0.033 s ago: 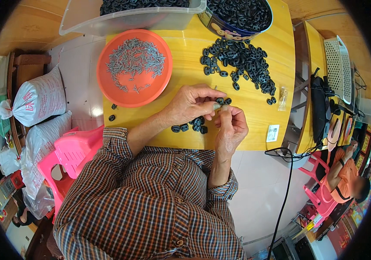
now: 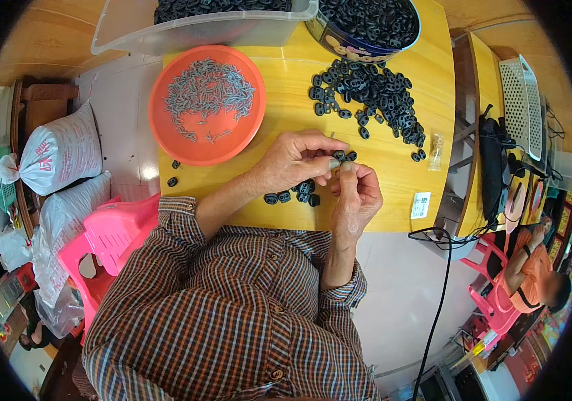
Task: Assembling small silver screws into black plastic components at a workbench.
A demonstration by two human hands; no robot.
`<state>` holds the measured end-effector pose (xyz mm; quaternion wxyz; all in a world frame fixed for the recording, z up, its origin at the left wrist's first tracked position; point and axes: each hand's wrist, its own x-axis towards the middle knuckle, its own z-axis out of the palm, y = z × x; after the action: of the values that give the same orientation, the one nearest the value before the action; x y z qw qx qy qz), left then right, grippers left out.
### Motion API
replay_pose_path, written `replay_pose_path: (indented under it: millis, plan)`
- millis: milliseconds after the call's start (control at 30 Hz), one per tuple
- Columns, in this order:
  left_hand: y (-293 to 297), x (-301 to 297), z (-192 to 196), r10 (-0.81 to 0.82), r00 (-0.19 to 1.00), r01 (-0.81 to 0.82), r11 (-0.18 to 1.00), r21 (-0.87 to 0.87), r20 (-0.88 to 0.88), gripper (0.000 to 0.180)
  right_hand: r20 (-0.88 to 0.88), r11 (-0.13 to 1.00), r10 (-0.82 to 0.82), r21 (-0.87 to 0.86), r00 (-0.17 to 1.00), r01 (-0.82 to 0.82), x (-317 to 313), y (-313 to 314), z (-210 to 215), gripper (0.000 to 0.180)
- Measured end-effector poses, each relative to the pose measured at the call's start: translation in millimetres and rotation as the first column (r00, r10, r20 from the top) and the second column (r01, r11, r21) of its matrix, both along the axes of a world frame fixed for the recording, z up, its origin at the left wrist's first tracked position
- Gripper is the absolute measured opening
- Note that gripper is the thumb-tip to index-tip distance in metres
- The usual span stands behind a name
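Fingertips of both my hands meet over the table, closed on a small black oval part with two round holes (image 2: pixel 345 156). My left hand (image 2: pixel 292 160) pinches its left side, with thumb and index finger reaching across. From below, my right hand (image 2: pixel 356 195) grips it between thumb and fingers. A thin grey screw-like pin (image 2: pixel 332 136) shows at my left index finger; what holds it is unclear. Several similar black parts (image 2: pixel 284 196) lie beneath my hands. An orange basin (image 2: pixel 159 120) to the left holds many small grey screw-like pins (image 2: pixel 216 83).
A heap of black parts (image 2: pixel 383 97) lies toward the table's right, below a round tin (image 2: pixel 339 45) full of them. A clear plastic bin (image 2: pixel 232 37) stands at the far edge. Pink chair (image 2: pixel 122 230) on the left; black cable (image 2: pixel 441 294) on the right.
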<state>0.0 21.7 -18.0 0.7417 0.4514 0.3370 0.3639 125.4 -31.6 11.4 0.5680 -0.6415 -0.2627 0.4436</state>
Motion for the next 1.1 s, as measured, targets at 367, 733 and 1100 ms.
replay_pose_path:
  millis: [367,733,1100]
  plan:
    - [-0.1,0.2,-0.5,0.003,1.0,-0.002,1.0,0.008,-0.019,0.03,-0.005,1.0,0.012,-0.025,1.0,-0.012,2.0,-0.2,0.6,0.013]
    - [0.2,-0.3,0.0,-0.006,1.0,0.006,1.0,0.013,-0.008,0.029,-0.073,0.999,0.037,-0.023,0.997,-0.038,3.1,-0.7,-1.4,0.013]
    - [1.5,-1.4,3.3,-0.027,0.999,0.027,1.0,0.009,0.031,0.027,-0.305,0.995,0.099,0.031,0.947,-0.094,14.4,-1.9,-8.0,0.008]
